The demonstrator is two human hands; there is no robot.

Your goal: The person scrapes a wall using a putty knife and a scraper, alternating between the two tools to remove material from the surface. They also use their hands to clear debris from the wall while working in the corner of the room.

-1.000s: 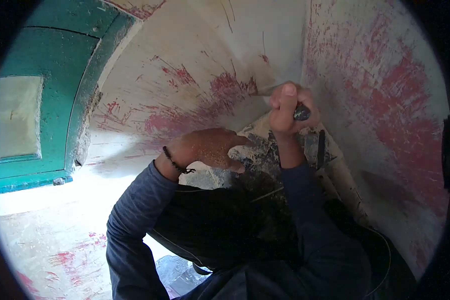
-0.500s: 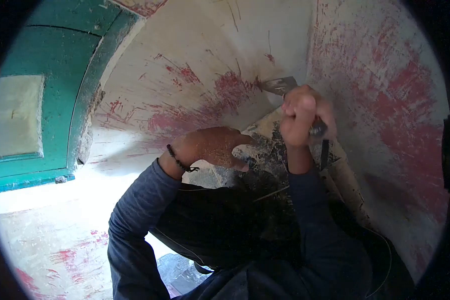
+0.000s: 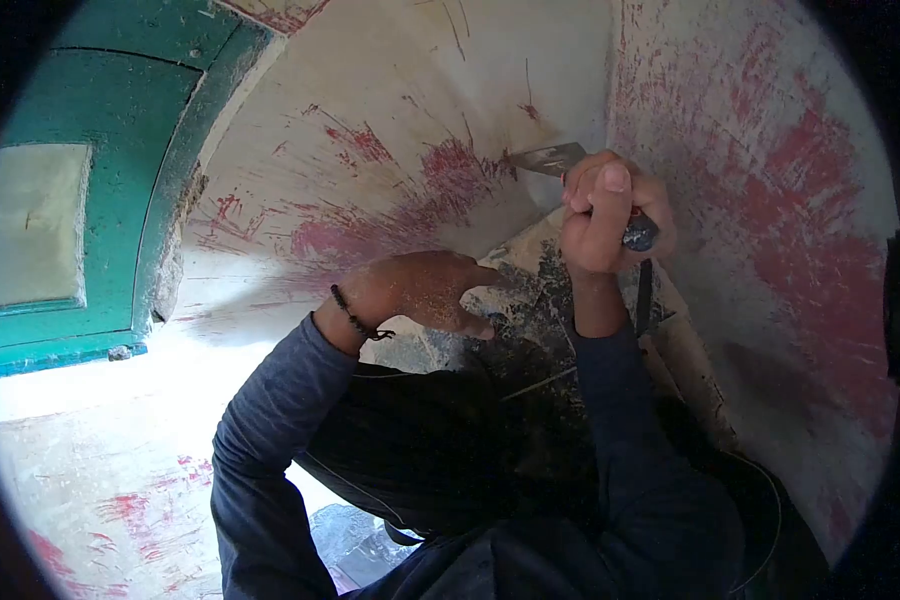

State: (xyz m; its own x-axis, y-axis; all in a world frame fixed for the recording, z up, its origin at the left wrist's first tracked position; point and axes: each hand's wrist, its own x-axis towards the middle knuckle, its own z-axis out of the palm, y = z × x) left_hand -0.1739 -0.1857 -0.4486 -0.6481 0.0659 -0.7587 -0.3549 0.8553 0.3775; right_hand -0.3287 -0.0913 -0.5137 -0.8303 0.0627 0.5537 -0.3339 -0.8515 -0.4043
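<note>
We see a flat-bladed grey metal scraper (image 3: 542, 158) with a dark, rounded handle end (image 3: 638, 236); its blade is dull and smeared, and points up and to the left; it lies in the corner where two walls meet, its edge against the cream plaster wall (image 3: 390, 90) just beside a scraped patch of red paint (image 3: 450, 175). Our right hand (image 3: 602, 215) is wrapped tight round the handle, fingers closed and thumb laid up along the grip; the handle end pokes out below the fist.

Our left hand (image 3: 425, 290) sits lower and to the left, palm down, fingers bent and loosely spread, holding nothing; its fingertips rest on the pale ledge strewn with dark debris (image 3: 530, 300) at the foot of the corner; the back of the hand is dusted with fine grit; a thin black bracelet (image 3: 355, 318) circles the wrist.

A narrow dark strip (image 3: 643, 295) stands beside the right forearm; it may be another tool, though the view is too dim to tell. Both arms wear dark blue sleeves (image 3: 270, 430). To the right rises the second wall (image 3: 770, 200), streaked with more red; far left is a green painted wooden door (image 3: 90, 110) with a cream panel (image 3: 25, 225).
</note>
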